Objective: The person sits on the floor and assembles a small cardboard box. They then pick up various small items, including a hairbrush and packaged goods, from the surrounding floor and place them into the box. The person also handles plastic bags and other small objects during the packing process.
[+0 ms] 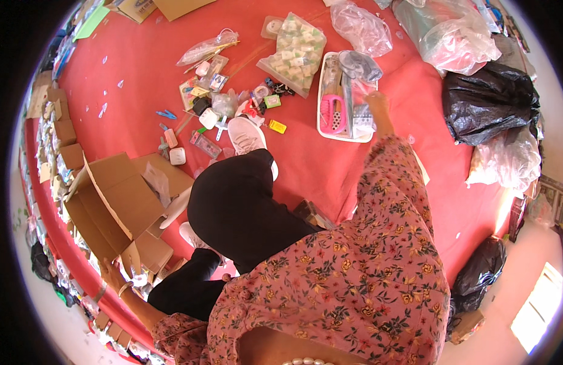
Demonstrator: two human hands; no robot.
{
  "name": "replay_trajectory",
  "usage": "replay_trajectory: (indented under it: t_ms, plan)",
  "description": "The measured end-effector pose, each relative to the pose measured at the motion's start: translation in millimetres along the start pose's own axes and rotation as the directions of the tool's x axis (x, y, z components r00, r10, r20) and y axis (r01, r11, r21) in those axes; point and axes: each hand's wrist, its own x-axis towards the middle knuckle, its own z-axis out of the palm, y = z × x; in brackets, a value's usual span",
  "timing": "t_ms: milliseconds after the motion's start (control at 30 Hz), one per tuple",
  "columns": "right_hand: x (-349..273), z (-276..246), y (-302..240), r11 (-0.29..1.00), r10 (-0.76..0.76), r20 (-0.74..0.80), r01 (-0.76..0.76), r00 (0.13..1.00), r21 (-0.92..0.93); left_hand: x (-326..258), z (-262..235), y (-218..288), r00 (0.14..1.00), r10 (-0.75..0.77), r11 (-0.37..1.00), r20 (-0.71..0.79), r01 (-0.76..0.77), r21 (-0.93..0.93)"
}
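My right hand (379,109) reaches over the right rim of a white rectangular tray (323,131). Its fingers are at the packaged items inside; their grip is unclear. In the tray lie a pink looped plastic piece (334,115), clear packets and a dark translucent packet (360,66). At the lower left, my left hand (114,277) is open, fingers apart, beside the lower edge of an open brown cardboard box (126,188). It holds nothing that I can see.
A red sheet (415,194) covers the floor. Small packaged goods, including a yellow packet (277,126), lie scattered before my shoe (248,137). A clear bag of pale green-and-white pieces (297,55) is left of the tray. Black bags (491,100) and clear bags (360,27) lie to the right and at the far side.
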Motion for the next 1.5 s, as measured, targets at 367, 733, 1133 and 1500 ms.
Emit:
replay_trajectory:
  t_ms: [367, 733, 1133, 1500]
  plan:
    - [-137, -135, 27, 0.419, 0.427, -0.021, -0.178, 0.904, 0.890, 23, 2, -15, 0.997, 0.002, 0.995, 0.074, 0.006, -0.102]
    - [-199, -59, 171, 0.454, 0.601, 0.224, -0.559, 0.767, 0.694, 18, 3, -7, 0.999, -0.027, 0.993, 0.023, 0.029, -0.112]
    - [-127, -3, 145, 0.871, -0.300, -0.130, 0.216, 0.945, -0.441, -10, 18, 39, 0.997, -0.051, 0.994, 0.059, 0.056, -0.089]
    - [-29, 17, -71, 0.956, 0.245, 0.050, -0.233, 0.968, -0.179, -2, 6, 17, 0.998, -0.063, 0.998, 0.010, 0.063, -0.025]
